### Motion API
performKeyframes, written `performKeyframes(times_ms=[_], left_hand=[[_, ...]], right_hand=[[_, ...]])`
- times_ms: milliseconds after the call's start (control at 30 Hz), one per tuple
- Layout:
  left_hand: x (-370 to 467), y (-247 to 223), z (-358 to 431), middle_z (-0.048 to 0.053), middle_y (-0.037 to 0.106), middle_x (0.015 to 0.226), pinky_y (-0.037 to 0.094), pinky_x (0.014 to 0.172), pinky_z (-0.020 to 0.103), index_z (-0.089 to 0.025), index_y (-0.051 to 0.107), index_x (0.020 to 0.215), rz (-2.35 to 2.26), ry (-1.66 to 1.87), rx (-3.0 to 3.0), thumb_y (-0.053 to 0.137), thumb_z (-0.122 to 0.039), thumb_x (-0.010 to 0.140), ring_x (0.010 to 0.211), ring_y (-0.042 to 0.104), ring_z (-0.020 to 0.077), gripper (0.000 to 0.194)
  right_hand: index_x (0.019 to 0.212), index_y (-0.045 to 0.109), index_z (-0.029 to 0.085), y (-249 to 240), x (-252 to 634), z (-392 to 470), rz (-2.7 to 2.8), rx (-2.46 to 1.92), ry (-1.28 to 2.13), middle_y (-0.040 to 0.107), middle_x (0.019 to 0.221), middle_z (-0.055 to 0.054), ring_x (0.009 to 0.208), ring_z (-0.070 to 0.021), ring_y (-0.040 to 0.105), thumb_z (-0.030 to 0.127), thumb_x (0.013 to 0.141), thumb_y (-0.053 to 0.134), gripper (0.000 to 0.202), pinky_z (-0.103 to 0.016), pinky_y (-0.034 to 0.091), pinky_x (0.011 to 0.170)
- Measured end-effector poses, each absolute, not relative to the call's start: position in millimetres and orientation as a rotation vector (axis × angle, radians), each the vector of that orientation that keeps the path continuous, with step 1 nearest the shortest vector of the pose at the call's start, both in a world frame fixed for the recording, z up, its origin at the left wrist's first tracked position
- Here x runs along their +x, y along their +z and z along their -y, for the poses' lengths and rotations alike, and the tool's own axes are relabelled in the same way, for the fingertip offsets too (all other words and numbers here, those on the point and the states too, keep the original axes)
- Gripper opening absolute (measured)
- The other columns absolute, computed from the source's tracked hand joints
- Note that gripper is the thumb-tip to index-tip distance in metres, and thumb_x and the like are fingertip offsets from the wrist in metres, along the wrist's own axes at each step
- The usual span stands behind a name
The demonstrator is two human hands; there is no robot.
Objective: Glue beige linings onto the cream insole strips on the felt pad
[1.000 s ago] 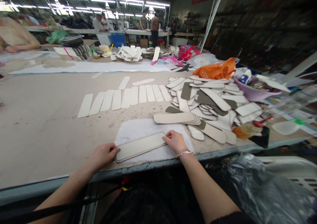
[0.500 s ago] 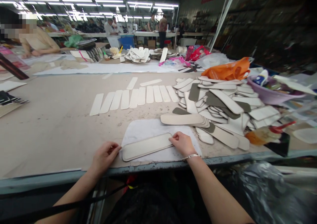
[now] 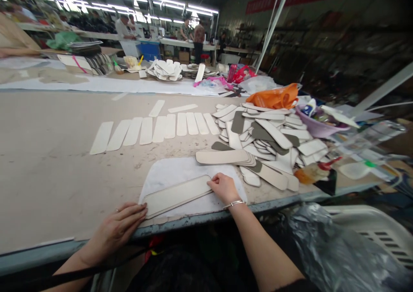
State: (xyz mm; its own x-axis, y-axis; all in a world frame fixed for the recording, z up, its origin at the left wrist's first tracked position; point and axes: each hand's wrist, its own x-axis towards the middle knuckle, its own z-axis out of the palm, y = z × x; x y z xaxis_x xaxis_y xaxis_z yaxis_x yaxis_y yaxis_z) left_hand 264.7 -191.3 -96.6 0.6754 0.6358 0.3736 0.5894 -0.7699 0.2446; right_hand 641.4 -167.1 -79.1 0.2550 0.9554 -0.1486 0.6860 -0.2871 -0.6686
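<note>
A long cream panel (image 3: 177,195) with rounded corners and a dark edge lies slanted on a white cloth-like sheet (image 3: 161,168) at the table's front edge. My left hand (image 3: 121,223) lies with its fingers stretched out and fairly flat, their tips on the panel's left end. At the far right end, my right hand (image 3: 225,187) pinches the panel's corner between thumb and fingers; a bracelet is on that wrist. Just behind the sheet, a fanned stack of similar beige panels (image 3: 222,156) rests on the table.
A row of several pale strips (image 3: 158,129) lies beyond the sheet. To the right are a heap of panels (image 3: 274,133), an orange bag (image 3: 274,97), a purple basin (image 3: 318,126) and an amber bottle with a red nozzle (image 3: 311,175). Other people stand far back.
My left hand has gone from closed fingertips beside the panel's left end to stretched fingers on it. My right hand stays at the right end. The view has turned right.
</note>
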Motion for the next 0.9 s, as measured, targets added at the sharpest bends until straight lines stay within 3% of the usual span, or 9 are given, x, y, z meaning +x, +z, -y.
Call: performKeyframes(times_ms=[900], left_hand=[[265.2, -96.7, 188.8, 0.006, 0.066, 0.109, 0.05, 0.088, 0.03, -0.022, 0.062, 0.114, -0.938, 0.707, 2.828, 0.057, -0.018, 0.081, 0.101, 0.058, 0.0188, 0.034]], right_hand=[[0.074, 0.063, 0.02, -73.3, 640.1, 165.1, 1.553, -2.077, 0.77, 0.066, 0.068, 0.001, 0.068, -0.0136, 0.06, 0.023, 0.072, 0.059, 0.005, -0.023, 0.041, 0.066]])
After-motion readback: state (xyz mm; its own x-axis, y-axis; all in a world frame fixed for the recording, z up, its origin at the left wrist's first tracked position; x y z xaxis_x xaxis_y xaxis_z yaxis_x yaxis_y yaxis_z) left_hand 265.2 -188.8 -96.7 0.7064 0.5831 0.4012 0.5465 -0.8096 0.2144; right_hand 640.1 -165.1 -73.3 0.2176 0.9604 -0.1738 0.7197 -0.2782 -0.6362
